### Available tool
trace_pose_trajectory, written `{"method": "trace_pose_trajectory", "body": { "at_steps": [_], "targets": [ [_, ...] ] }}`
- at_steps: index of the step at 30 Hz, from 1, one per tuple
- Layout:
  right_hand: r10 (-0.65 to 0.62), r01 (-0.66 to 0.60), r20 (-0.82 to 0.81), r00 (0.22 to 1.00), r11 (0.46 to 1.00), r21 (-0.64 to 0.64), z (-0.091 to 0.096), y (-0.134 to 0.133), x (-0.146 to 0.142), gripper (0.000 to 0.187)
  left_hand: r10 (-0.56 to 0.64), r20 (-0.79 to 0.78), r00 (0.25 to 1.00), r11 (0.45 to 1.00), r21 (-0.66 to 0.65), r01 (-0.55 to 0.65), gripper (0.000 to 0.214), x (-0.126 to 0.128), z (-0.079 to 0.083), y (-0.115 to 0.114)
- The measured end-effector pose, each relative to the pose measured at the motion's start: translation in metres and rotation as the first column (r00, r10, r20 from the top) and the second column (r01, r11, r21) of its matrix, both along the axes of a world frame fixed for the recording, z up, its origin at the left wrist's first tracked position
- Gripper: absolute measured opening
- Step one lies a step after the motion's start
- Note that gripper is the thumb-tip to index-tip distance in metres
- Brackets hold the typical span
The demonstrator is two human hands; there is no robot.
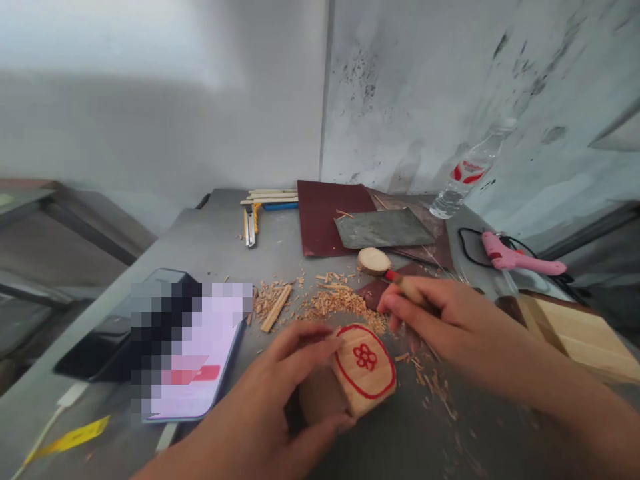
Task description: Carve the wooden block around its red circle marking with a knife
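Two bare hands work over one gray table [195, 243]. The left hand [295, 393] grips one wooden block [367, 377] from its left side, fingers above and thumb below; its face bears one red outline ring and one red flower. The right hand [440, 310] pinches one slim wooden-handled tool [413, 291], its red tip by the edge of one round wood slice [373, 261]; I cannot tell whether they touch.

Also on the table: one utility knife [251, 227], one clear water bottle [463, 175], one pink glue gun [523, 258], one lit smartphone [223, 333], one black device [113, 340] and one yellow tag [80, 435] on a white cable [46, 427]. One maroon sheet [325, 217] and one gray sheet [385, 229] overlap. Wood shavings [340, 301], too many to count, scatter around one larger splinter [277, 309].

Pale walls [260, 87] meet in a corner behind, the right one spotted dark; another bench [30, 200] stands at left.

Pixelation covers parts of the phone and black device. The pale wooden board [580, 330] is cut off at right, both forearms leave the view, and the stacked sticks [273, 195] are hard to count.
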State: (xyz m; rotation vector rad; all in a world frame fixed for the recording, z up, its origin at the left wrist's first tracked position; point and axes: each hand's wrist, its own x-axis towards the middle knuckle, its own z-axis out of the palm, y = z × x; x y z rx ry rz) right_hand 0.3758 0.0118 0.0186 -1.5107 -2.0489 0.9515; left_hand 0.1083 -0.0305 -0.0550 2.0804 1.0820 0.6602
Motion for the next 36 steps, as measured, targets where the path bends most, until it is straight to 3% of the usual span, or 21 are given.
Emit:
{"method": "trace_pose_trajectory", "body": {
  "at_steps": [4, 6, 11, 16, 20, 27, 31, 34, 36],
  "targets": [
    [0.150, -0.133, 0.111, 0.983, 0.980, -0.149, -0.006, -0.001, 0.001, 0.029, -0.007, -0.007, 1.000, 1.000, -0.013, 0.007, 0.074, 0.004, -0.001, -0.001],
    [0.117, -0.099, 0.102, 0.988, 0.982, -0.163, -0.010, -0.003, -0.004, 0.022, 0.003, 0.003, 1.000, 1.000, -0.005, -0.003, 0.078, 0.005, -0.002, -0.002],
    [0.073, -0.056, 0.059, 0.996, 0.967, -0.247, -0.008, -0.011, -0.021, 0.027, 0.050, 0.036, 0.998, 0.997, -0.057, -0.048, 0.086, 0.007, -0.001, -0.006],
    [0.131, -0.172, -0.131, 0.983, 0.905, -0.390, 0.001, -0.023, -0.035, 0.020, -0.031, 0.056, 0.998, 0.999, -0.024, 0.032, 0.089, 0.008, 0.016, -0.011],
    [0.136, -0.240, -0.232, 0.963, 0.826, -0.510, 0.001, -0.027, -0.038, 0.028, -0.042, -0.023, 0.999, 0.998, -0.040, 0.042, 0.095, 0.004, 0.031, -0.009],
    [0.186, -0.210, -0.098, 0.978, 0.892, -0.401, -0.001, -0.023, -0.038, 0.031, -0.123, -0.194, 0.973, 0.992, -0.037, 0.118, 0.101, -0.007, 0.031, -0.005],
    [0.119, -0.130, -0.056, 0.991, 0.952, -0.276, -0.004, -0.019, -0.032, 0.036, -0.114, -0.199, 0.973, 0.992, -0.069, 0.102, 0.087, -0.006, 0.028, -0.003],
    [0.049, -0.121, -0.266, 0.963, 0.958, -0.260, -0.003, -0.016, -0.028, 0.045, -0.074, -0.207, 0.975, 0.995, -0.077, 0.059, 0.064, -0.005, 0.026, 0.000],
    [0.034, -0.187, -0.499, 0.866, 0.947, -0.260, -0.001, -0.015, -0.027, 0.055, -0.060, -0.211, 0.976, 0.997, -0.054, 0.050, 0.058, -0.005, 0.024, 0.000]
  ]
}}
